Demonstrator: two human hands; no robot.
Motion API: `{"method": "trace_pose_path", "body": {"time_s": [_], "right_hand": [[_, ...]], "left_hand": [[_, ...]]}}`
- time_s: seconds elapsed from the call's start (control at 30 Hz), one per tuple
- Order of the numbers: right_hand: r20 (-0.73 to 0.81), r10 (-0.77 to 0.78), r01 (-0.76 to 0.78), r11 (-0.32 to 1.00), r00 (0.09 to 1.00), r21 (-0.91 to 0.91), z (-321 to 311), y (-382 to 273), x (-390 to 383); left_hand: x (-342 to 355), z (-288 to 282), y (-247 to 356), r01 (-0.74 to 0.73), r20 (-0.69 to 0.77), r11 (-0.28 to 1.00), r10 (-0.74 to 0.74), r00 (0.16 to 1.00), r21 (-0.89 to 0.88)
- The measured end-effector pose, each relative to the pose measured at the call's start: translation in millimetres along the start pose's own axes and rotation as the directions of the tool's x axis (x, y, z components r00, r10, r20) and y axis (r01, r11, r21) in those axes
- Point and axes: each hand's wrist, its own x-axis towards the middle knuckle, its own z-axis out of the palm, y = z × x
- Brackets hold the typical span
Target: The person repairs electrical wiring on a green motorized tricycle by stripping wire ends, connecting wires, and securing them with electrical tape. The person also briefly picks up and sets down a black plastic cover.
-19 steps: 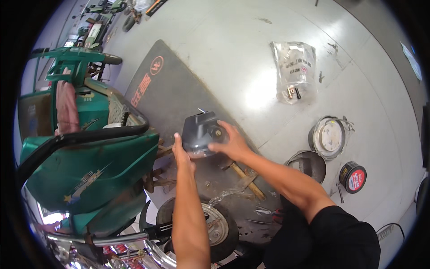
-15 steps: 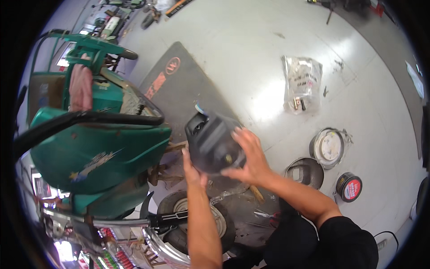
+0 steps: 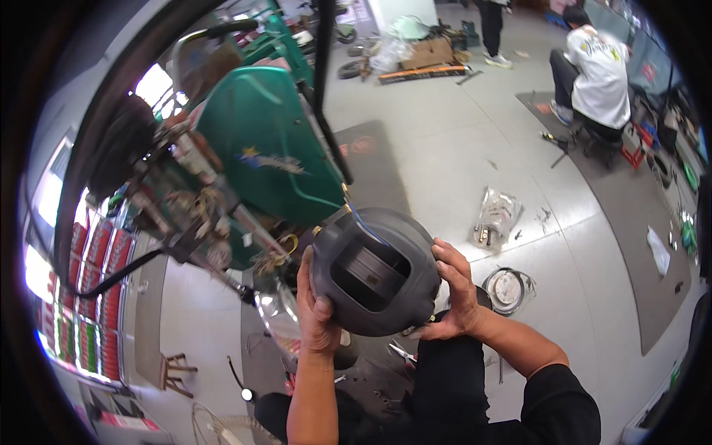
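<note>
Dark grey housing [image 3: 371,276], rounded, squarish recess in its upward face; held up between both hands, above the lap and floor. The inner depth of the recess is lost in shadow, and the underside is hidden.

Left hand [image 3: 317,319]: cupped against the left side, thumb laid over the near edge; the remaining fingers are mostly concealed behind the housing. Right hand [image 3: 460,293]: widely spread, fingers set along the right edge, thumb placed low, close to a brass-coloured fitting [image 3: 432,319]. How far the fingertips are wrapped underneath cannot be told.

Blue wire [image 3: 362,224]: draped over the far rim of the housing; its ends cannot be clearly traced.

Pliers [image 3: 403,352]: laid on the floor below, partly covered by the leg.

Round metal drum [image 3: 506,291] and clear plastic bag [image 3: 498,211]: placed on the floor to the right; the bag's small contents are only partly made out.

Green vehicle panel [image 3: 263,148]: at upper left, lower portion obscured by loose wiring [image 3: 200,208].

Wooden stool [image 3: 176,373]: at lower left.

Person in a white top [image 3: 602,78]: seated, seen from behind. Second person [image 3: 492,30]: cut off by the upper edge.
</note>
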Motion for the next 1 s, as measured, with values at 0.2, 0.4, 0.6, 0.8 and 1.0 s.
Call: {"method": "trace_pose_path", "body": {"time_s": [0.2, 0.4, 0.6, 0.8, 1.0], "right_hand": [[0.043, -0.003, -0.006, 0.981, 0.999, 0.193, 60, -72, 1], [0.209, -0.048, -0.028, 0.939, 0.977, 0.343, 126, -151, 14], [0.52, -0.123, -0.14, 0.888, 0.846, 0.437, 203, -213, 54], [0.714, -0.16, -0.264, 0.857, 0.681, 0.443, 304, -255, 86], [0.846, -0.113, -0.431, 0.821, 0.521, 0.375, 360, -279, 87]], "left_hand": [[-95, -41, 69, -0.128, -0.096, 0.99, 0.133, 0.987, 0.05], [-199, -110, 118, -0.073, -0.231, 0.957, 0.007, 0.973, -0.28], [-287, -184, 122, -0.219, -0.286, 0.876, 0.097, 0.953, -0.43], [-322, -261, 132, -0.534, -0.468, 0.68, 0.305, 0.829, -0.503], [-395, -374, 132, -0.794, -0.698, 0.54, 0.452, 0.555, -0.281]]}}
